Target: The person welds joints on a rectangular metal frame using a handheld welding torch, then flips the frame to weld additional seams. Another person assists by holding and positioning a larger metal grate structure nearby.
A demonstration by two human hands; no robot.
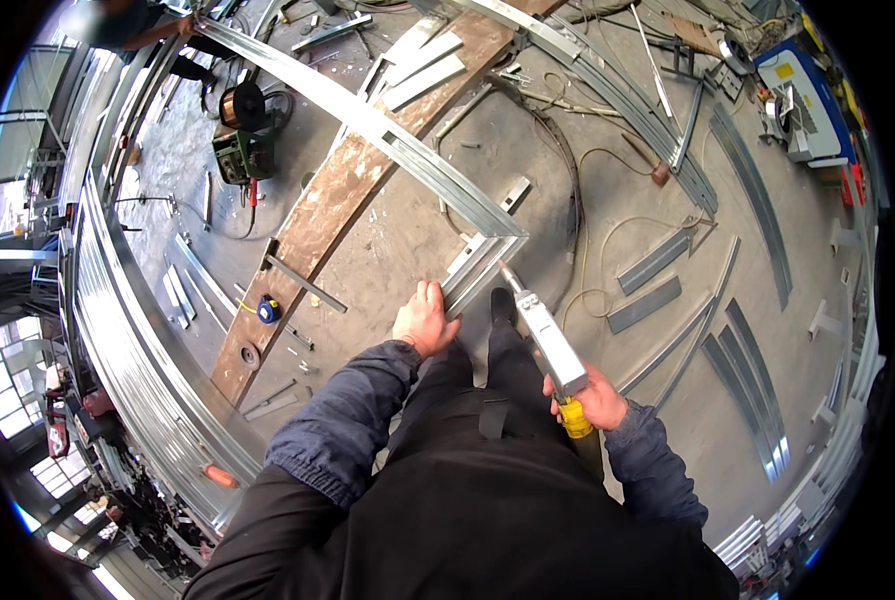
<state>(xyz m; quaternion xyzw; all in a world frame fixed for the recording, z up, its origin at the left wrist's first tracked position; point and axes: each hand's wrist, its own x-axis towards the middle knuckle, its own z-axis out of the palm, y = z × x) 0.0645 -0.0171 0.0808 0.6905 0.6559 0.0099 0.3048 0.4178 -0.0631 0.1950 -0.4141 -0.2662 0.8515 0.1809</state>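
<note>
A silver metal frame [437,180] runs diagonally from the far left to a mitred corner just in front of me. My left hand [427,320] is closed around the short arm of the frame, just below that corner. In my right hand [595,396] is a welding torch [549,335] with a boxy silver body, a yellow rear part and a copper-coloured nozzle. The nozzle points up and left, close to the corner's right side. At the far upper left another person's hand [185,25] is at the frame's other end.
A rusty plank [332,190] lies beneath the frame. Near it are a hammer [307,282] and a blue tape measure [268,310]. A green wire feeder [244,155] stands far left. Long metal profiles [137,330] line the left side. Metal strips [645,305] and cables [574,170] lie rightward.
</note>
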